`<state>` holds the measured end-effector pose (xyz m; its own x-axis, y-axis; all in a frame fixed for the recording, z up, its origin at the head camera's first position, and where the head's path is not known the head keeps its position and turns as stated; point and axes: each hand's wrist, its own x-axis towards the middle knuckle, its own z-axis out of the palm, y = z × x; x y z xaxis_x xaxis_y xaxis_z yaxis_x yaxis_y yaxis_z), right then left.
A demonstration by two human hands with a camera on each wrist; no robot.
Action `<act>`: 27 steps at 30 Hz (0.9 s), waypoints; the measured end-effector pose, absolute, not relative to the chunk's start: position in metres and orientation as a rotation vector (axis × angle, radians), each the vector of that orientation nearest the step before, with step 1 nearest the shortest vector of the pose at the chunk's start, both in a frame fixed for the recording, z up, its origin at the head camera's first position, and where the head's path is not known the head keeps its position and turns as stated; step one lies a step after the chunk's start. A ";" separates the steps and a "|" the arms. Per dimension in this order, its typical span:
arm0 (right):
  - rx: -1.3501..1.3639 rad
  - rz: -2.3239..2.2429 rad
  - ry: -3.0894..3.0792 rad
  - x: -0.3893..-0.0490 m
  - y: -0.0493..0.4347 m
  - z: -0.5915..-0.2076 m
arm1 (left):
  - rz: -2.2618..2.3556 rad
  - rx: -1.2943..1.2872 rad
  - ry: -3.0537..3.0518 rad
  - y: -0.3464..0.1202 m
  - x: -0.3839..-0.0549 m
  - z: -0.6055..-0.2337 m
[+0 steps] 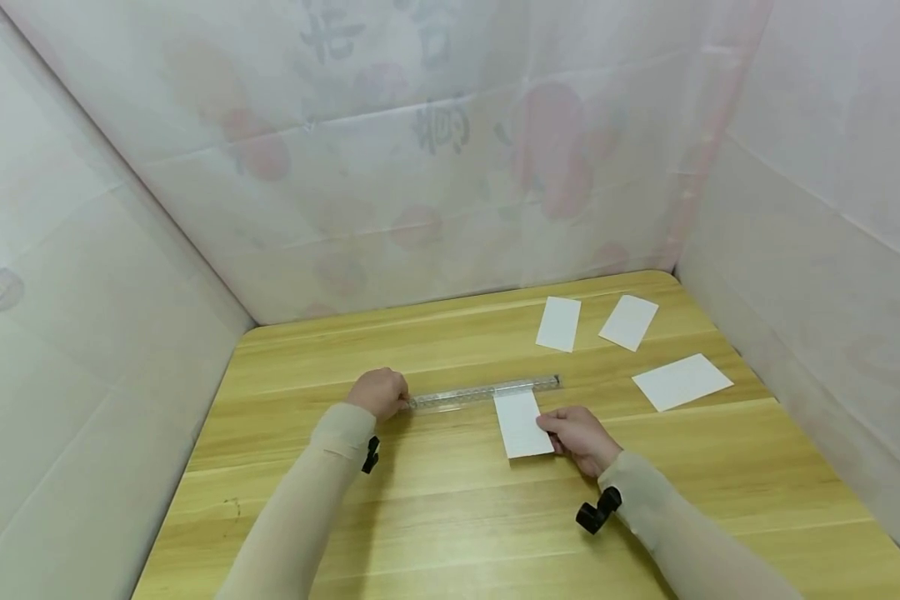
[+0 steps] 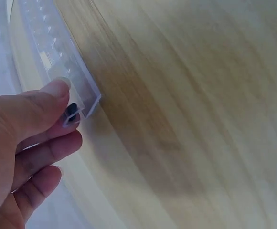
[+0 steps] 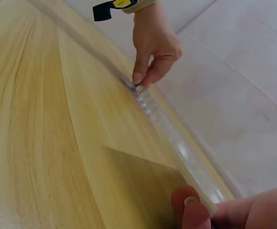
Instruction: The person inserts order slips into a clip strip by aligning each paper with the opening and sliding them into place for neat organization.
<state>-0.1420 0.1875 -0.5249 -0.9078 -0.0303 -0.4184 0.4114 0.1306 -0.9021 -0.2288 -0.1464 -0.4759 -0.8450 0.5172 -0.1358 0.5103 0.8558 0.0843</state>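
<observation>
Pale sleeves (image 1: 292, 510) nearest; my left hand (image 1: 378, 393) pinches clear strip (image 1: 450, 398) by its end; my right hand (image 1: 579, 437) pinches white card (image 1: 523, 427), edge at strip; three cards (image 1: 558, 324) farther off.

You work inside a sheeted-off booth (image 1: 817, 208), wider setting unclear: printed sheets (image 1: 330, 183) beyond your left hand (image 1: 378, 393) and right hand (image 1: 581, 440), wood-grain table (image 1: 450, 517) beneath both.

the left wrist view's top edge cuts off the clear strip (image 2: 57, 47).
</observation>
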 end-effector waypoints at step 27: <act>0.440 -1.815 2.151 -0.139 0.194 -0.523 | -0.195 0.841 2.819 -0.134 -0.233 -0.467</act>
